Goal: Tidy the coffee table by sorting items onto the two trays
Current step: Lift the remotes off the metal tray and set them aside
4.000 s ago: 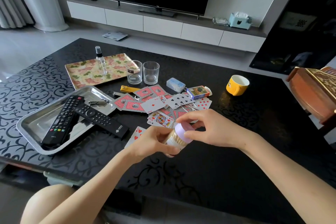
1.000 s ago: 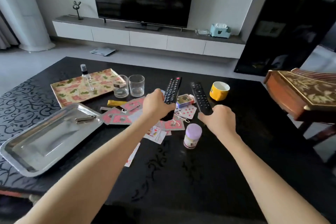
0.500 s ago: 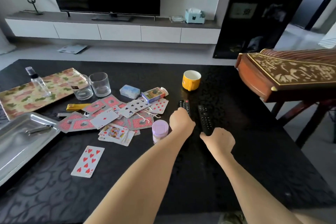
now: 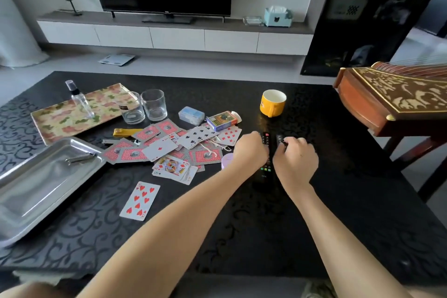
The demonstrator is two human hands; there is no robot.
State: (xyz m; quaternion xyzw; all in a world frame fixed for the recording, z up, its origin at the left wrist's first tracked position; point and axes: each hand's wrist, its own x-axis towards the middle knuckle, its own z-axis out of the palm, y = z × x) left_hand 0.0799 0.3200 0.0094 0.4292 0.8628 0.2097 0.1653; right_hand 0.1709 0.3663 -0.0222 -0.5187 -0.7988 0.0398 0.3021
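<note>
Left hand (image 4: 251, 150), right hand (image 4: 296, 161) holding remotes (image 4: 266, 169), lettering blurred, possibly TCL

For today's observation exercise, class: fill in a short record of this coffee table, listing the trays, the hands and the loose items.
Left grip: curled over black remote
Right grip: fingers curled on second remote
Steel tray: holds small metal tool
Floral tray: holds spray bottle
Loose on coffee table: playing cards, glasses, yellow mug
</note>
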